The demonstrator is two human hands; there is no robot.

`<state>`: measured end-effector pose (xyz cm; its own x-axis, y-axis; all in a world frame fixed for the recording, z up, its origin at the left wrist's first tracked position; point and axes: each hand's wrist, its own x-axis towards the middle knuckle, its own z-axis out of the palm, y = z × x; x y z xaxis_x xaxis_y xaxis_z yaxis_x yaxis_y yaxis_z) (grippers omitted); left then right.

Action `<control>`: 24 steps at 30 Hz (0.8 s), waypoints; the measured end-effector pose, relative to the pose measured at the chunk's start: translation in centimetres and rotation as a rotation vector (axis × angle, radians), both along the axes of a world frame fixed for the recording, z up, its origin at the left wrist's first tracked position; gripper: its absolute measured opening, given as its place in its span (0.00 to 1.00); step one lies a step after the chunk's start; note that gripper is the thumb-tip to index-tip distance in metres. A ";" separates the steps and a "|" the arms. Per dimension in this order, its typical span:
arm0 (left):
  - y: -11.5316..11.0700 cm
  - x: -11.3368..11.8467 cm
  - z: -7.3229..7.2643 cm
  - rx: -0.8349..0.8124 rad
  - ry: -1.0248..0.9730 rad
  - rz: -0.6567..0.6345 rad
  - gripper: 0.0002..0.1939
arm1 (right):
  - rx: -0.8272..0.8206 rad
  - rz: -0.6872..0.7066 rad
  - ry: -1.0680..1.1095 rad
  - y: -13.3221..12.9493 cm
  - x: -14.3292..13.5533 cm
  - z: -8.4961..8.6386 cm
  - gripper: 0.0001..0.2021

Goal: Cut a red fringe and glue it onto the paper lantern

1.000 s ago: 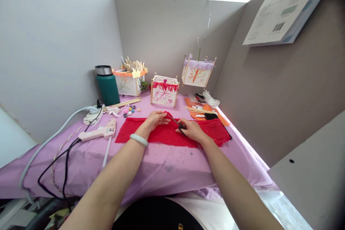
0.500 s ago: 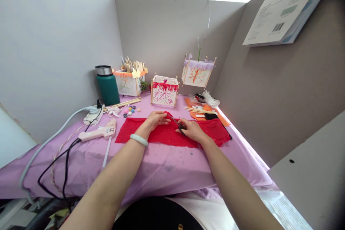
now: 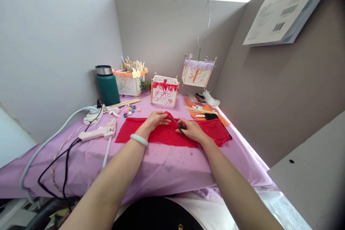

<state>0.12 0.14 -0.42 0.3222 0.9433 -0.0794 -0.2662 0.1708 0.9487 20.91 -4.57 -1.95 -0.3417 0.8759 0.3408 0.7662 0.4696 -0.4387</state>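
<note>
A long piece of red cloth [image 3: 172, 138] lies across the table in front of me. My left hand [image 3: 157, 119], with a pale bangle on its wrist, pinches a raised bit of the cloth's far edge. Black-handled scissors [image 3: 182, 127] are in my right hand [image 3: 191, 129], their blades pointing up and left to the pinched cloth. Whether the blades are parted is too small to tell. Behind the cloth stands a white paper lantern [image 3: 164, 94] with red fringe and drawn flowers.
A glue gun [image 3: 99, 132] with cords lies at left, near a power strip [image 3: 93, 116] and a green bottle [image 3: 107, 86]. A box of sticks [image 3: 128, 84] stands behind. Another lantern [image 3: 198, 73] hangs at back right, above markers and orange sheets [image 3: 223, 116].
Very little differs. Both hands keep their places at the cloth's far edge, and the scissors stay at the pinched bit of cloth.
</note>
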 end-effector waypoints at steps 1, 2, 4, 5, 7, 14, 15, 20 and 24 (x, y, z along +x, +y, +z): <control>0.0 0.0 0.0 -0.001 0.000 0.001 0.02 | -0.001 -0.001 0.000 0.0 0.0 0.0 0.15; 0.0 0.0 0.0 -0.002 0.000 0.000 0.02 | -0.002 0.000 -0.001 0.0 0.0 0.0 0.15; 0.0 0.0 0.0 -0.007 0.001 -0.001 0.02 | -0.003 0.001 -0.001 0.0 0.0 0.0 0.15; 0.0 -0.1 0.0 -0.008 0.001 -0.001 0.02 | -0.004 0.001 -0.002 0.0 0.0 0.0 0.15; 0.0 -0.1 -0.1 -0.003 -0.001 -0.007 0.02 | -0.006 -0.003 -0.004 -0.1 -0.1 0.1 0.15; 0.1 -0.2 -0.3 0.022 -0.019 -0.054 0.06 | -0.017 -0.015 0.007 -0.1 -0.2 0.2 0.15; 0.1 -0.2 -0.3 0.022 -0.019 -0.055 0.06 | -0.015 -0.014 0.009 -0.1 -0.1 0.2 0.15; -0.1 -0.1 0.0 0.003 -0.025 -0.029 0.04 | -0.001 -0.018 0.001 0.0 -0.1 0.1 0.15; -0.1 -0.1 0.3 -0.009 -0.036 0.011 0.03 | 0.004 -0.020 0.003 -0.1 -0.1 0.2 0.15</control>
